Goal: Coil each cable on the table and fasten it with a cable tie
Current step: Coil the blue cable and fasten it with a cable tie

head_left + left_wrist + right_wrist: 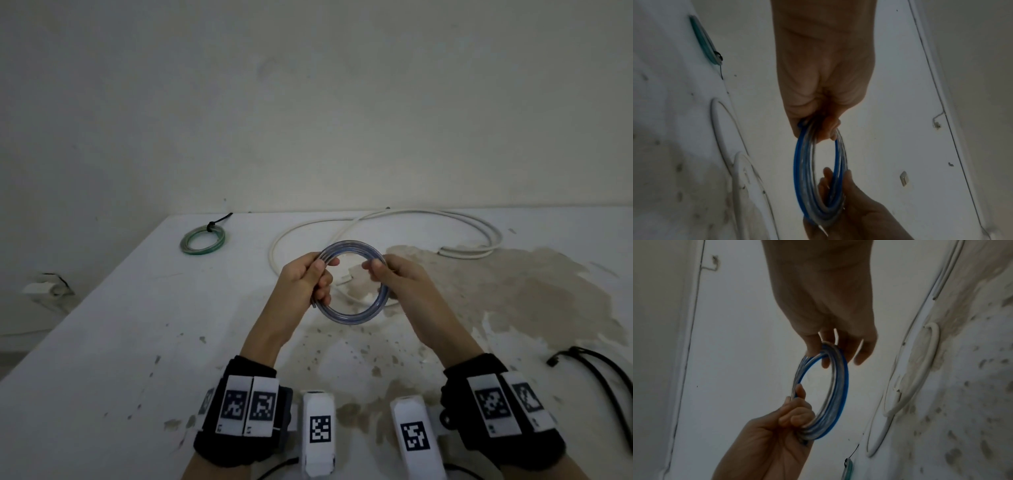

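Observation:
A blue and clear cable coil (352,317) hangs upright above the white table (137,342), held between both hands. My left hand (322,279) grips the coil's left side with its fingers curled round the strands (799,162). On the right side, my right hand (375,270) pinches the upper part between thumb and fingers (838,394). No tie shows on this coil. A green coil (202,240) bound with a black tie lies at the far left. A loose white cable (376,219) sprawls behind the hands. A black cable (599,370) lies at the right edge.
Brown stains (513,291) cover the table's right half. The wall rises right behind the table's far edge. A small white object (37,289) sits below the table's left edge. One end of the white cable (344,277) lies under the held coil.

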